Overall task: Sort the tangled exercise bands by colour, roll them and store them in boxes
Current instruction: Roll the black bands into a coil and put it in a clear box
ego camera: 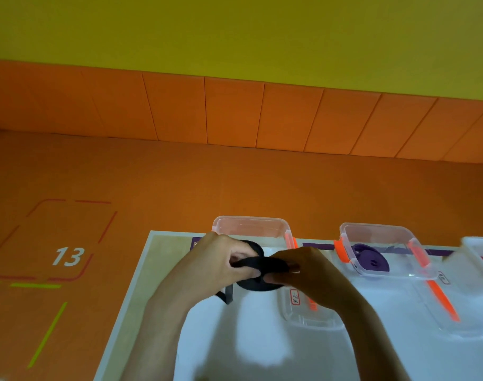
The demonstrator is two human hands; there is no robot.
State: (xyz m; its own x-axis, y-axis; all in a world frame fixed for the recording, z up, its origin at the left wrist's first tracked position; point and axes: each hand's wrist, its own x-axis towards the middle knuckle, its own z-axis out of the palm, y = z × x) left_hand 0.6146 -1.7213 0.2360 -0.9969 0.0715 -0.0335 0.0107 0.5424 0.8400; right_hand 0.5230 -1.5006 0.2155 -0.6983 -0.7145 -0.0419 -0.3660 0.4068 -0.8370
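Near the far edge of the table [262,339], before a box [251,220], the left hand [221,265] and right hand [309,276] both pinch the band [265,264], seemingly half-coiled, tail hanging; I judge it light, limp and springy, best gripped across the coil's flat faces.

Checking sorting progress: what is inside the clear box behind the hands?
The far half of the clear box looks empty. Its near half is covered by the left hand, the right hand and the black band they hold.
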